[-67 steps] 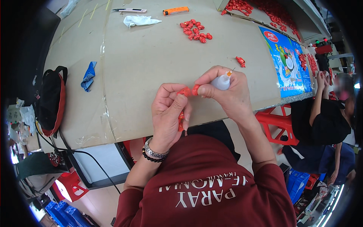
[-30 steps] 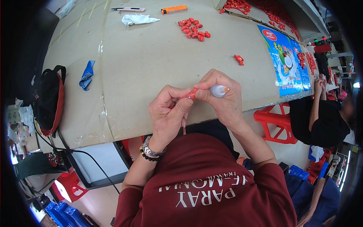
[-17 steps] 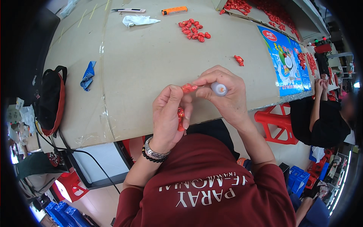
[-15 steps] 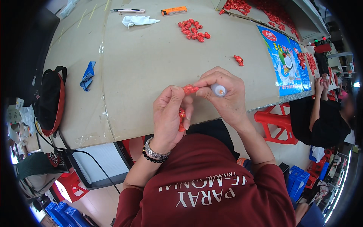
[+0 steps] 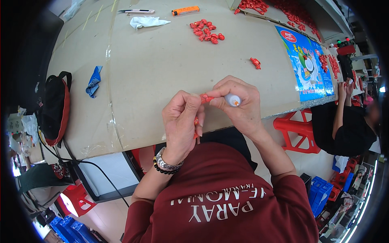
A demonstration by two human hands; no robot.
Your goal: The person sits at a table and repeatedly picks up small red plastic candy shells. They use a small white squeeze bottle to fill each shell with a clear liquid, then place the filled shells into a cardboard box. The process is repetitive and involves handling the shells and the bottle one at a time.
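Above the near edge of the table, my left hand [image 5: 178,115] pinches a small red knobbly piece [image 5: 206,99] between thumb and fingers. More red pieces [image 5: 196,121] with gold specks are tucked in the curled fingers of that hand, partly hidden. My right hand [image 5: 245,107] is closed round a small pale squeeze bottle [image 5: 233,99] with an orange tip, which points toward me. Its thumb and forefinger meet the right end of the pinched red piece. A single red piece [image 5: 255,63] lies on the table beyond my right hand, and a loose cluster of red pieces [image 5: 206,31] lies farther off.
The table [image 5: 150,73] also bears an orange box [image 5: 185,11], a cutter knife [image 5: 136,11], a white tissue [image 5: 148,22], a blue wrapper [image 5: 93,82] and a blue printed sheet [image 5: 306,65]. A black bag [image 5: 54,107] hangs left. A co-worker [image 5: 344,129] sits right, by a red stool [image 5: 298,131].
Both hands have shifted slightly; the right hand has come a little lower and the squeeze bottle has tilted, its orange tip showing more. The grips are the same.
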